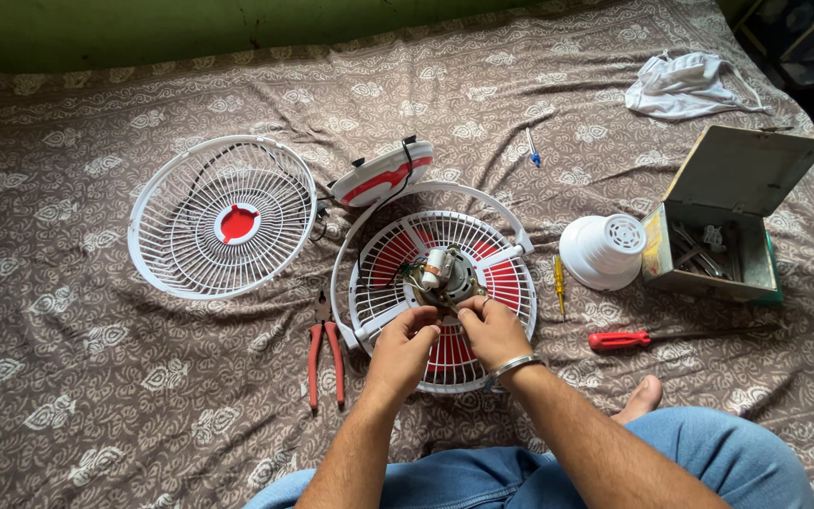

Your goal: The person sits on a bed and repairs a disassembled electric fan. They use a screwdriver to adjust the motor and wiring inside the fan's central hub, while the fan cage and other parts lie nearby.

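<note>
A dismantled table fan lies on a patterned brown bedsheet. Its rear grille, white with red blades behind, holds the exposed motor with loose wires. My left hand and my right hand, which wears a metal bangle, meet at the motor's near edge, fingers pinched on the wires there. What exactly the fingertips grip is too small to tell. The detached front grille with a red centre cap lies to the left. The fan's white and red base lies behind, joined by a black cord.
Red-handled pliers lie left of my left hand. A yellow tester screwdriver, a white motor cover, a red-handled screwdriver and an open metal toolbox lie on the right. A white cloth and a blue pen lie farther back. My bare foot and jeans are near.
</note>
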